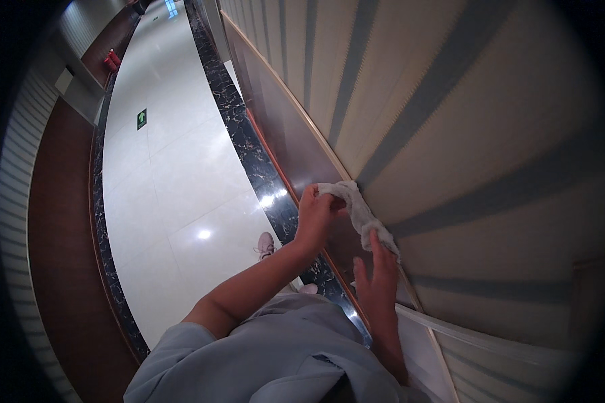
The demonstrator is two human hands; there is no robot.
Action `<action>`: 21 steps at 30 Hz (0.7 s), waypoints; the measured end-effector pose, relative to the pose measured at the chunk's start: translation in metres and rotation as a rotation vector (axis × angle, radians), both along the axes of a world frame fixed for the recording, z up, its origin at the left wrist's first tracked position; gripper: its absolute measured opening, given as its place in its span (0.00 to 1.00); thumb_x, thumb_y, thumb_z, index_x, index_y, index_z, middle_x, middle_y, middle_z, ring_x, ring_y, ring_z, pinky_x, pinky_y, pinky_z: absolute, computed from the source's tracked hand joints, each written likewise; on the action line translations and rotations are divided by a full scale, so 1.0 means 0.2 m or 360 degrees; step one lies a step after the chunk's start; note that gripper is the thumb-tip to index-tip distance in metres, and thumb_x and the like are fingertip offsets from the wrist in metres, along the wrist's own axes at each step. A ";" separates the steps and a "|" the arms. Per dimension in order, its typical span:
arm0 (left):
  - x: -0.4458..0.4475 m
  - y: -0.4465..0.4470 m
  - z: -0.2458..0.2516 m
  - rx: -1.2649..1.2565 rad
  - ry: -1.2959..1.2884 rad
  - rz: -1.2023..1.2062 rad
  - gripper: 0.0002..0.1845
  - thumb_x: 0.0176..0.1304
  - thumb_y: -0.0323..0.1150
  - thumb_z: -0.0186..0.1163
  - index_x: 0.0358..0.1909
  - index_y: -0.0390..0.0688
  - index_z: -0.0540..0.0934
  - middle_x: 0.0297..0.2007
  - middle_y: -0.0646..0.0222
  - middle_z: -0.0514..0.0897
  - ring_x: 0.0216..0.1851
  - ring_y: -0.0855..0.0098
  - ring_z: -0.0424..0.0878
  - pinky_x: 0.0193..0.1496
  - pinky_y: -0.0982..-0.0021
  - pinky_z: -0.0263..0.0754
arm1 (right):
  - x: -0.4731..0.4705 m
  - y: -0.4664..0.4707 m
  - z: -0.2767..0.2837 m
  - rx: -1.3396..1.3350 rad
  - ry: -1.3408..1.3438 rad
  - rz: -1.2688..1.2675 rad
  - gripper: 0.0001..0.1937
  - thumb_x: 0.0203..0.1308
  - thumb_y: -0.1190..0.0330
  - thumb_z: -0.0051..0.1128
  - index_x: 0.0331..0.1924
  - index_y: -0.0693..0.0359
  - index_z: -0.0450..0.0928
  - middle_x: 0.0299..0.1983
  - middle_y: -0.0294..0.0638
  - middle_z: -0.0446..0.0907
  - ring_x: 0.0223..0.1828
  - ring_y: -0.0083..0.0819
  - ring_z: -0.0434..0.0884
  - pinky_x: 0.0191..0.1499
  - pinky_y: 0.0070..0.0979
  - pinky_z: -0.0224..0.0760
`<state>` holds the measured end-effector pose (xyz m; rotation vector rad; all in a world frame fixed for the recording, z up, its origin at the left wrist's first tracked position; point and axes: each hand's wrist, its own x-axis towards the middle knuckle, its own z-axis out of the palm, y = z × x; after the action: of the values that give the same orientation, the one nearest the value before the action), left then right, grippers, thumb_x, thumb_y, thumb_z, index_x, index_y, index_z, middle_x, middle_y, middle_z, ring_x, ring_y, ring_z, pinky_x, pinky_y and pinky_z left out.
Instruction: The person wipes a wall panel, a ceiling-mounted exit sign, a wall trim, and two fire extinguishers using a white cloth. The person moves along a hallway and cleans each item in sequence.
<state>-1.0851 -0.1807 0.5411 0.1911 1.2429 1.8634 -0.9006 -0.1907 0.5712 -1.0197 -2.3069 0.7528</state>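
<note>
A light grey terry cloth (361, 216) lies stretched along the narrow wooden rail (310, 121) of the wall's panelling. My left hand (316, 214) grips the cloth's far end, its fingers partly hidden behind the hand and the fabric. Lower down, my right hand (379, 269) rests its extended fingertips on the cloth's near end, with the thumb held apart and not touching it. Below the rail is a glossy brown wall panel (287, 136); above it rises a pale wall covering (408, 116) with dark vertical stripes.
Black marbled stone (242, 136) borders the shiny pale tile floor (181, 166). A green arrow sign (141, 119) is set in the floor. Red fire extinguishers (112, 60) stand by the opposite wall. A white ledge (464, 330) juts near my right forearm. My pink shoe (265, 244) is below.
</note>
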 end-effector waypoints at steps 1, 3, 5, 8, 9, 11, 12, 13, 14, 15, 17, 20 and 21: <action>-0.02 0.01 0.01 0.0024 0.0018 0.0032 0.16 0.69 0.25 0.49 0.56 0.34 0.65 0.47 0.57 0.81 0.46 0.69 0.84 0.48 0.70 0.81 | -0.05 0.01 0.00 -0.0042 0.0037 -0.0002 0.33 0.62 0.69 0.58 0.72 0.59 0.63 0.60 0.53 0.75 0.59 0.53 0.73 0.63 0.45 0.64; -0.07 0.06 0.01 0.0089 0.0121 0.0070 0.17 0.66 0.23 0.52 0.56 0.36 0.66 0.48 0.58 0.81 0.49 0.68 0.83 0.55 0.68 0.79 | -0.14 0.06 -0.01 -0.0080 0.0063 0.0017 0.33 0.63 0.70 0.58 0.72 0.59 0.62 0.61 0.53 0.74 0.59 0.54 0.73 0.63 0.45 0.64; -0.11 0.08 0.01 0.0098 0.0333 0.0062 0.21 0.64 0.20 0.53 0.58 0.36 0.64 0.51 0.57 0.80 0.53 0.67 0.81 0.60 0.67 0.76 | -0.22 0.11 0.00 -0.0078 0.0047 0.0053 0.33 0.63 0.71 0.58 0.72 0.59 0.62 0.61 0.54 0.74 0.60 0.54 0.73 0.64 0.45 0.63; -0.21 0.13 -0.02 0.0112 0.0696 -0.0006 0.29 0.62 0.16 0.52 0.65 0.35 0.60 0.59 0.52 0.76 0.62 0.63 0.76 0.67 0.65 0.70 | -0.36 0.17 -0.01 -0.0167 0.0001 0.0100 0.33 0.62 0.72 0.58 0.72 0.59 0.63 0.64 0.55 0.71 0.65 0.53 0.70 0.67 0.43 0.61; -0.24 0.14 -0.03 0.0180 0.0730 -0.0013 0.32 0.60 0.15 0.52 0.67 0.36 0.58 0.62 0.52 0.73 0.65 0.62 0.73 0.70 0.64 0.66 | -0.42 0.20 -0.01 -0.0121 -0.0023 0.0102 0.32 0.62 0.72 0.58 0.72 0.59 0.63 0.64 0.54 0.71 0.65 0.53 0.70 0.67 0.43 0.61; -0.34 0.17 -0.03 0.0231 0.0821 -0.0056 0.38 0.58 0.14 0.51 0.71 0.37 0.54 0.67 0.51 0.67 0.70 0.61 0.66 0.74 0.62 0.60 | -0.54 0.24 -0.03 -0.0031 -0.0026 0.0120 0.32 0.63 0.73 0.57 0.72 0.59 0.63 0.64 0.54 0.72 0.65 0.54 0.70 0.68 0.43 0.61; -0.39 0.18 -0.03 0.0217 0.0878 -0.0092 0.40 0.57 0.13 0.51 0.73 0.37 0.51 0.69 0.50 0.64 0.72 0.60 0.63 0.75 0.62 0.56 | -0.60 0.26 -0.03 -0.0034 -0.0030 0.0136 0.32 0.63 0.73 0.57 0.72 0.59 0.63 0.64 0.54 0.72 0.65 0.54 0.70 0.68 0.44 0.61; -0.43 0.19 -0.03 0.0204 0.0934 -0.0129 0.43 0.56 0.13 0.51 0.75 0.37 0.49 0.71 0.50 0.61 0.74 0.60 0.60 0.77 0.61 0.53 | -0.66 0.29 -0.03 -0.0036 -0.0036 0.0151 0.32 0.63 0.74 0.57 0.72 0.59 0.63 0.64 0.54 0.71 0.65 0.54 0.70 0.68 0.44 0.61; -0.49 0.22 -0.04 0.0196 0.0924 -0.0133 0.44 0.55 0.13 0.51 0.75 0.36 0.48 0.72 0.49 0.60 0.75 0.59 0.58 0.77 0.62 0.51 | -0.73 0.32 -0.03 -0.0036 -0.0039 0.0165 0.32 0.63 0.74 0.56 0.72 0.59 0.63 0.64 0.53 0.71 0.65 0.54 0.70 0.68 0.44 0.61; -0.55 0.25 -0.04 0.0189 0.0915 -0.0137 0.45 0.55 0.13 0.51 0.76 0.36 0.47 0.72 0.48 0.59 0.76 0.58 0.57 0.78 0.62 0.50 | -0.79 0.35 -0.03 0.0002 -0.0036 0.0175 0.32 0.63 0.74 0.57 0.72 0.59 0.62 0.64 0.54 0.71 0.65 0.54 0.70 0.68 0.44 0.61; -0.69 0.32 -0.06 0.0188 0.0960 -0.0144 0.46 0.56 0.13 0.52 0.76 0.37 0.45 0.73 0.48 0.58 0.76 0.57 0.55 0.78 0.62 0.50 | -0.93 0.39 -0.03 0.0078 -0.0018 0.0191 0.32 0.62 0.75 0.57 0.72 0.60 0.62 0.64 0.54 0.71 0.66 0.54 0.69 0.68 0.44 0.61; -0.87 0.42 -0.14 0.0192 0.1142 -0.0097 0.47 0.57 0.13 0.55 0.77 0.38 0.45 0.72 0.47 0.58 0.75 0.55 0.57 0.76 0.61 0.54 | -1.08 0.46 -0.03 0.0048 -0.0002 0.0216 0.33 0.61 0.76 0.58 0.72 0.61 0.61 0.65 0.54 0.72 0.67 0.54 0.69 0.68 0.44 0.61; -0.93 0.46 -0.16 0.0192 0.1208 -0.0035 0.46 0.56 0.15 0.55 0.76 0.35 0.46 0.71 0.45 0.60 0.74 0.52 0.59 0.75 0.62 0.54 | -1.13 0.48 -0.03 0.0047 0.0031 0.0234 0.33 0.61 0.76 0.58 0.72 0.61 0.61 0.65 0.54 0.72 0.67 0.54 0.69 0.68 0.43 0.61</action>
<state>-1.2721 -0.0884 0.5088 1.0475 1.5977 1.9068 -1.1274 -0.0944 0.5647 -0.8334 -2.3887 0.7800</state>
